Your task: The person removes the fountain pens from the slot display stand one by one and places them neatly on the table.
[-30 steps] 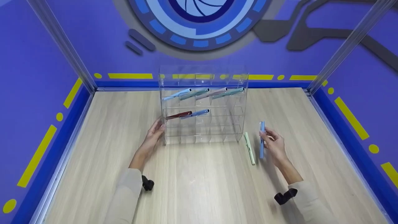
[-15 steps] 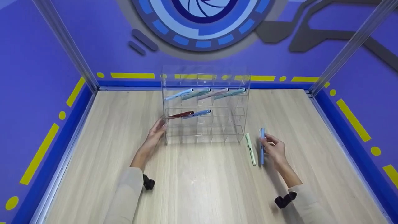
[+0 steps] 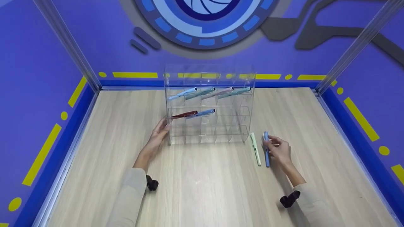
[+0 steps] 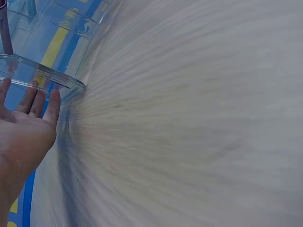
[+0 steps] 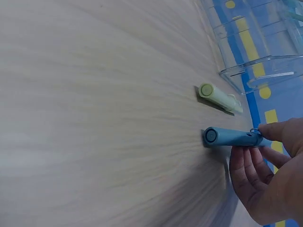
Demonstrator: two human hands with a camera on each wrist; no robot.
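Observation:
A clear acrylic pen rack (image 3: pixel 208 130) stands upright toward the back of the table, with pens lying in its upper compartments. My left hand (image 3: pixel 158 131) rests against the rack's left side; in the left wrist view its fingers (image 4: pixel 53 106) are nearly straight at the clear wall. On the right, my right hand (image 3: pixel 279 150) pinches a blue pen (image 3: pixel 267 159) between thumb and fingers. The blue pen (image 5: pixel 232 137) lies low along the table top, its round end toward the wrist camera. To its left, a pale green pen (image 3: pixel 256 151) lies on the table, roughly parallel.
One rack row holds a light blue pen (image 3: pixel 183 93), a pink pen (image 3: pixel 221 92) and two teal pens (image 3: pixel 235 92). Below them sit a dark red pen (image 3: pixel 184 114) and another blue pen (image 3: pixel 202 113). Blue-purple panels with metal posts (image 3: pixel 77 53) border the wooden table (image 3: pixel 202 189).
My right hand has lowered the blue pen toward the table, bringing it beside the pale green pen. The left hand stays at the rack's side, and the head view has shifted slightly.

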